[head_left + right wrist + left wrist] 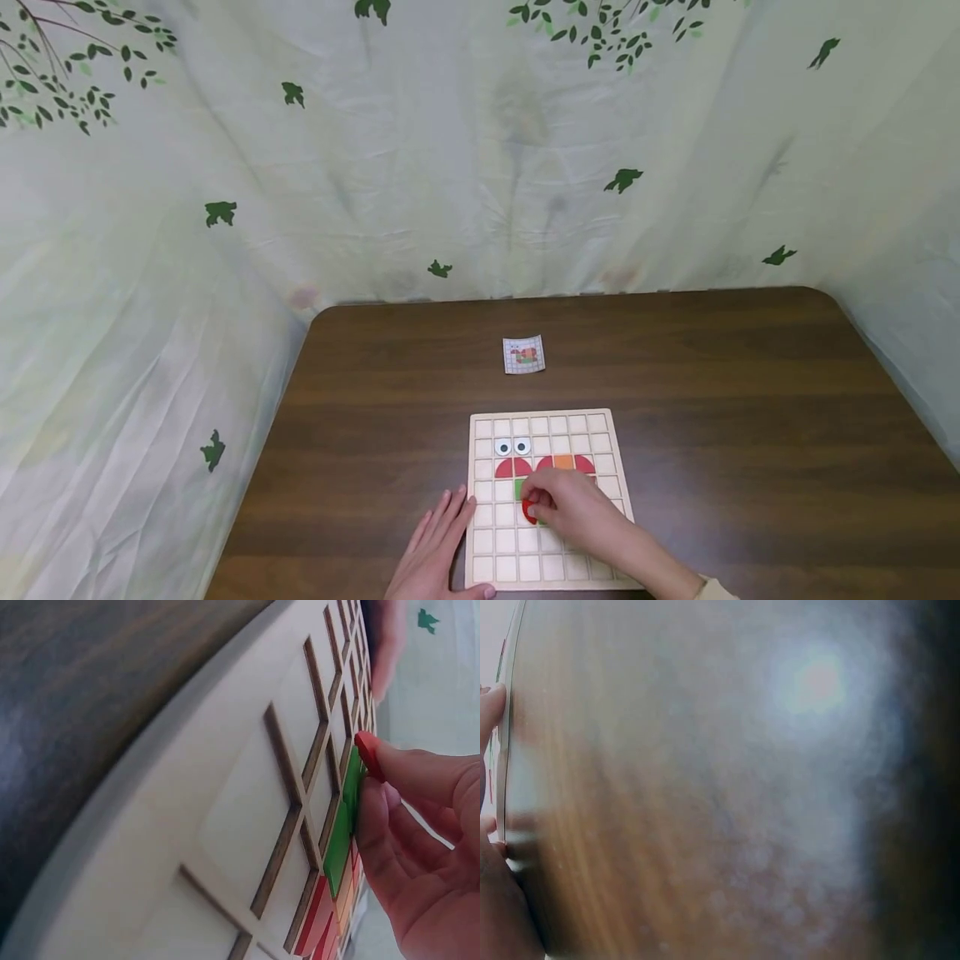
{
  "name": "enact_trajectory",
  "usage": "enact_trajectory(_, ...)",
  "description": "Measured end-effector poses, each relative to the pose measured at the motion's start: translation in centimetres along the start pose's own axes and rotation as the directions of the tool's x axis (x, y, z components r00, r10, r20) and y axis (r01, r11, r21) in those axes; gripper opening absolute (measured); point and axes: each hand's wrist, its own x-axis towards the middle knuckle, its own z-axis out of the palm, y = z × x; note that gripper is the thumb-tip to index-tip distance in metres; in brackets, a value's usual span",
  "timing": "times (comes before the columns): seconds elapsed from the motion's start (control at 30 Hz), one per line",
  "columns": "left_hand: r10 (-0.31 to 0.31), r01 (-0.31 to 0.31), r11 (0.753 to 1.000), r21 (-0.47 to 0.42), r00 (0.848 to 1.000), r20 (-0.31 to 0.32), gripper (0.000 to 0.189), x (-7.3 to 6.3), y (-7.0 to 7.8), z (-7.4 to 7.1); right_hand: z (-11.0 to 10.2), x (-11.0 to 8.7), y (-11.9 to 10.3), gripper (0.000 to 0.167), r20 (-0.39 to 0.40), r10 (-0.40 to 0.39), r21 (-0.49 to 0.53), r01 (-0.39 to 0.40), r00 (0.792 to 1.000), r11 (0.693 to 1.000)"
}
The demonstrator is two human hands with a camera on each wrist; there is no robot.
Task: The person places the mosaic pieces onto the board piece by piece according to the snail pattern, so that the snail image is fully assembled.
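A pale wooden grid board (483, 542) lies flat near the front of the table. My right hand (573, 508) is over its middle, pinching a red curved tile (367, 754) between thumb and fingers, tilted up at the green tiles (339, 844). Two round eye tiles (503, 447) sit in the upper rows of the grid. Below them are red rounded tiles (513, 468) and an orange tile (563, 462); part of this group is hidden under my hand. Along the board's left edge rests my left hand (435, 550), its fingers extended and its thumb by the lower edge.
Beyond the board lies a small card (523, 355) printed with a coloured grid picture. The brown wooden table (712, 400) reaches back to a pale cloth (480, 192) with leaf and bird prints, which also hangs at both sides.
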Motion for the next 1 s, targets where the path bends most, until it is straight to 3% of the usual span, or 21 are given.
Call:
enact_trajectory(0.37,0.069,-0.063,0.995,0.076,0.995,-0.076,0.103,-0.01,-0.13,0.16,0.35,0.30,-0.33,0.017,0.013,-0.020,-0.086,0.021,1.000,0.996)
enact_trajectory(0.63,0.142,-0.118,0.982,0.149,0.976,-0.165,0.102,-0.20,-0.40,0.57,0.57,0.33,-0.41,0.012,0.007,-0.009,-0.107,0.010,1.000,0.994)
enact_trajectory(0.8,0.159,-0.135,0.980,0.149,0.974,-0.164,0.101,-0.23,-0.44,0.58,0.66,0.35,-0.42,0.011,0.002,-0.004,-0.122,0.004,1.000,0.993)
enact_trajectory(1.0,0.112,-0.097,0.988,0.117,0.985,-0.130,0.102,-0.25,-0.17,0.44,0.66,0.25,-0.52,0.009,-0.009,-0.010,-0.176,0.008,1.000,0.984)
